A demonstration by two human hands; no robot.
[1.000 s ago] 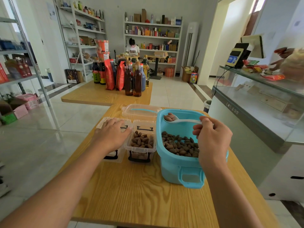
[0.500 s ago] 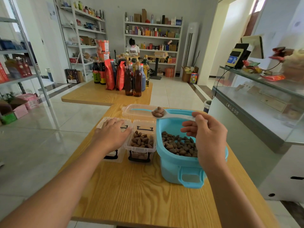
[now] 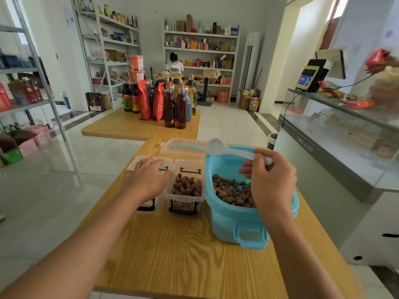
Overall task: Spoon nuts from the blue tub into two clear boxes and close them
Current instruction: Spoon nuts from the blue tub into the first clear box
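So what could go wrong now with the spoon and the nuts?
The white spoon, held by the right hand, is up at the blue tub's far rim, not over the open box. It may be tipped, so any nuts in it could drop outside the box. That box already looks quite full, so more nuts may roll over its edge. The left hand lies flat on the other box; if it slips, that box could slide.

1. Bare yellow wood-grain tabletop [image 3: 183,255] lies open at 6 o'clock, between the two forearms.
2. The tall blue plastic tub [image 3: 233,221] walls off the 3 o'clock side.
3. Two clear plastic boxes [image 3: 185,197] stand side by side at 12 o'clock, touching the tub; a clear lid [image 3: 183,147] lies beyond them.
4. The left hand [image 3: 146,180] covers the left box.
5. The white plastic spoon [image 3: 224,148] spans the tub's far rim.
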